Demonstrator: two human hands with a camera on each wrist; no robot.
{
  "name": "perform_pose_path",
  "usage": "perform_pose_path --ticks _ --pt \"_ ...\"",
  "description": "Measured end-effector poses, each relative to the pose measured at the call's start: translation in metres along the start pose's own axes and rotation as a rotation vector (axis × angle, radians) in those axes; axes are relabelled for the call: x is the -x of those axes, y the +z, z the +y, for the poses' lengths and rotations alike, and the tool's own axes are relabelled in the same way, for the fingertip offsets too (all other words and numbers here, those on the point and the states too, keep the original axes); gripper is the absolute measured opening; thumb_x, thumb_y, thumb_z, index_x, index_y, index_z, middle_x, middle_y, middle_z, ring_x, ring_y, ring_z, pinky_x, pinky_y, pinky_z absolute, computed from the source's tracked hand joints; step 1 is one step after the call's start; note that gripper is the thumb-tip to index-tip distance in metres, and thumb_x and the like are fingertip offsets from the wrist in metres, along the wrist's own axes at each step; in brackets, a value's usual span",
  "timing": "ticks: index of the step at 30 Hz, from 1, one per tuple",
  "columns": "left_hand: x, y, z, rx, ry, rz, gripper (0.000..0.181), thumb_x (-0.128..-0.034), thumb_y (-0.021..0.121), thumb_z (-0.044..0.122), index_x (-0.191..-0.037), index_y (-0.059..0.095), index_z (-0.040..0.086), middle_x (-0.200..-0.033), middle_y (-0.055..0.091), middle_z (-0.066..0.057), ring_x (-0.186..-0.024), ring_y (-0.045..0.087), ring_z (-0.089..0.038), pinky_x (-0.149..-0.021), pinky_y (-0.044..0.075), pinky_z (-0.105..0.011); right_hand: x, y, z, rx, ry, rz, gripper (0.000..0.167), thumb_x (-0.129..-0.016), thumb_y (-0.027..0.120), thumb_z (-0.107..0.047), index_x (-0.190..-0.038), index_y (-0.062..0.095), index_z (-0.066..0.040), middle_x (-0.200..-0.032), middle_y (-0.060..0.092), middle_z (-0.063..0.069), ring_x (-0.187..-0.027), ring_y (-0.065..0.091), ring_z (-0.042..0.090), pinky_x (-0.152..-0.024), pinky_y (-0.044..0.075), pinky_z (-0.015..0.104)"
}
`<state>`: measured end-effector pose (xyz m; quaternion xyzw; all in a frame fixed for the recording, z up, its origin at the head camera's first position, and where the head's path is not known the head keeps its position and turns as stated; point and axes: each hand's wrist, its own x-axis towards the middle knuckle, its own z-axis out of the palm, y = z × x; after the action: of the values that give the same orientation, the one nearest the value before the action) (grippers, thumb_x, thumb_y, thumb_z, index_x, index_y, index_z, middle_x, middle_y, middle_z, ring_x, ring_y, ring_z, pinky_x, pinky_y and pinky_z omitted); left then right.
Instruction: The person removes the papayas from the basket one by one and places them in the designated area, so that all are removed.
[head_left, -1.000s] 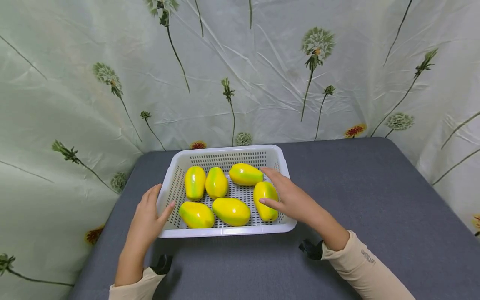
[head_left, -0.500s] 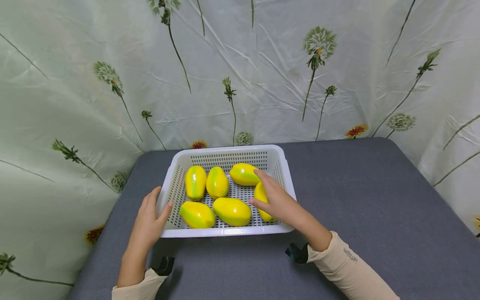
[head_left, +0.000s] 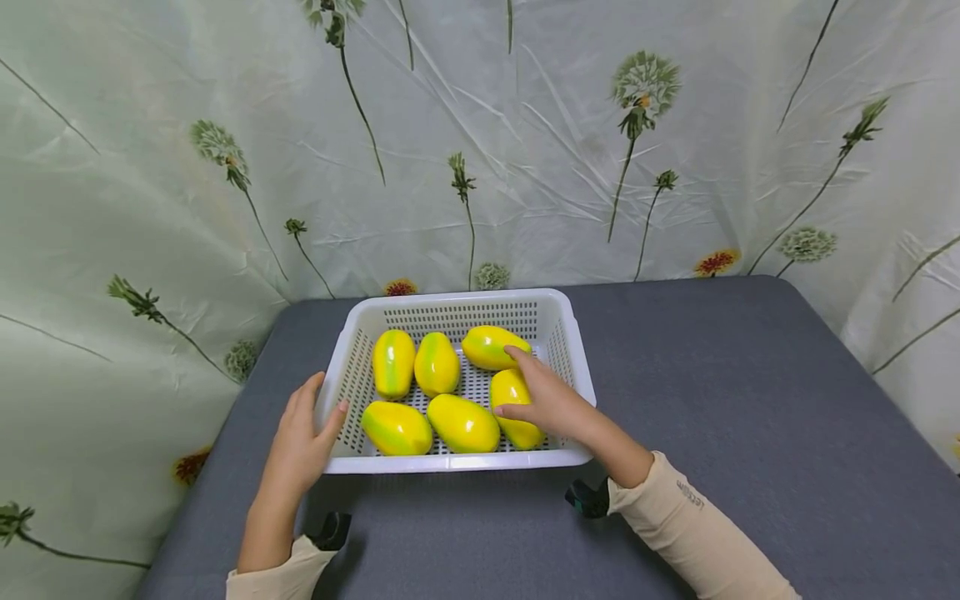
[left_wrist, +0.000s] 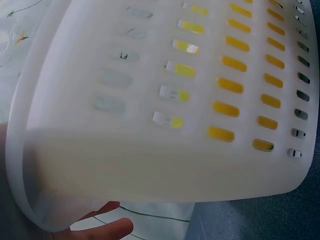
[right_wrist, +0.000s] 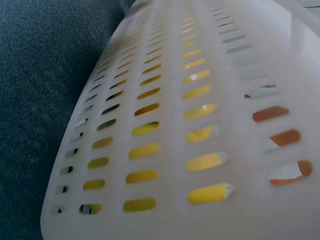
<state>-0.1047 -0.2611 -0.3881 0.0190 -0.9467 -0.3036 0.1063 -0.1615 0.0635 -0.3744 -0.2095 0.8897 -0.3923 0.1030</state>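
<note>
Head view: white basket point(head_left: 450, 464) sat on the grey table point(head_left: 712, 375), long side toward the person, likely so both hands could reach in. Six yellow fruits lay in it in one layer, none stacked — probably easy to get at one by one. Rear: two pointing away at the left point(head_left: 393, 364) point(head_left: 437, 364), one crosswise at the right point(head_left: 491, 346). Front: left fruit point(head_left: 397, 428) and middle fruit point(head_left: 463, 423) crosswise, right fruit point(head_left: 520, 432) roughly front-to-back, under the right hand. Raised walls presumably kept round shapes from rolling off.

Left hand point(head_left: 300, 433): spread at the basket's left end, thumb over the rim's inner side, fingers outside, fairly straight. Left wrist view had fingers point(left_wrist: 107, 229) past the wall's edge, not wrapped round it. My read: light steadying, no firm grip.

Right hand point(head_left: 553, 402): thumb and forefinger wide apart, thumb across the right fruit. Other fingers weren't clear — couldn't tell grip from mere contact. Right wrist view didn't settle it: basket wall point(right_wrist: 172, 210) in the way, yellow showing through slots.
</note>
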Motion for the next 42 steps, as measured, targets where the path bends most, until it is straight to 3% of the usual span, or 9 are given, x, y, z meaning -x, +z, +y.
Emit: perform_pose_path --ticks 7,15,20,29,36,42 --pt "-0.0002 -0.0002 0.0021 0.012 -0.014 -0.013 0.061 -0.0927 0.045 0.035 -0.139 0.024 0.001 -0.135 0.029 -0.026 -0.113 0.036 -0.042 -0.086 0.029 -0.060 -0.0045 0.0022 0.0046 -0.015 0.025 -0.069 0.087 -0.070 0.077 -0.016 -0.140 0.025 -0.005 -0.131 0.043 0.016 -0.114 0.044 0.026 -0.092 0.034 0.042" --pt "-0.0016 -0.0014 0.0033 0.029 -0.027 -0.030 0.061 -0.0931 0.044 0.036 -0.138 0.025 -0.001 -0.134 0.029 -0.026 -0.110 0.039 -0.042 -0.083 0.032 -0.059 -0.0063 0.0047 0.0054 0.046 0.015 -0.163 0.084 -0.069 0.077 -0.009 -0.138 0.030 -0.006 -0.128 0.042 0.010 -0.102 0.046 0.022 -0.085 0.037 0.041" --pt "-0.0015 -0.0020 0.0025 0.040 -0.057 -0.059 0.061 -0.0934 0.041 0.039 -0.138 0.026 0.001 -0.133 0.031 -0.025 -0.105 0.043 -0.040 -0.080 0.035 -0.056 -0.0059 0.0045 0.0040 0.086 0.013 -0.174 0.079 -0.069 0.077 -0.009 -0.135 0.034 -0.005 -0.127 0.043 0.009 -0.101 0.045 0.021 -0.085 0.036 0.039" --pt "-0.0015 -0.0028 0.0018 0.081 -0.101 -0.070 0.061 -0.0935 0.042 0.038 -0.139 0.025 0.001 -0.131 0.036 -0.025 -0.107 0.043 -0.039 -0.082 0.034 -0.055 -0.0033 0.0025 0.0046 0.028 -0.033 -0.076 0.070 -0.071 0.076 -0.011 -0.131 0.042 -0.006 -0.128 0.044 0.009 -0.104 0.046 0.022 -0.086 0.036 0.041" --pt "-0.0008 -0.0017 0.0000 0.127 -0.144 -0.100 0.056 -0.0946 0.040 0.035 -0.140 0.022 0.008 -0.117 0.050 -0.028 -0.092 0.057 -0.039 -0.069 0.044 -0.049 -0.0010 -0.0004 0.0033 -0.091 -0.070 0.000 0.070 -0.072 0.075 -0.011 -0.133 0.041 -0.007 -0.131 0.042 0.009 -0.109 0.045 0.024 -0.088 0.037 0.043" --pt "-0.0012 0.0015 -0.0027 0.183 -0.188 -0.103 0.054 -0.0948 0.040 0.031 -0.141 0.022 0.010 -0.123 0.048 -0.026 -0.095 0.057 -0.039 -0.071 0.046 -0.049 0.0011 -0.0015 0.0045 -0.179 -0.095 0.046 0.070 -0.073 0.074 -0.012 -0.133 0.039 -0.009 -0.132 0.040 0.007 -0.108 0.044 0.024 -0.085 0.040 0.042"
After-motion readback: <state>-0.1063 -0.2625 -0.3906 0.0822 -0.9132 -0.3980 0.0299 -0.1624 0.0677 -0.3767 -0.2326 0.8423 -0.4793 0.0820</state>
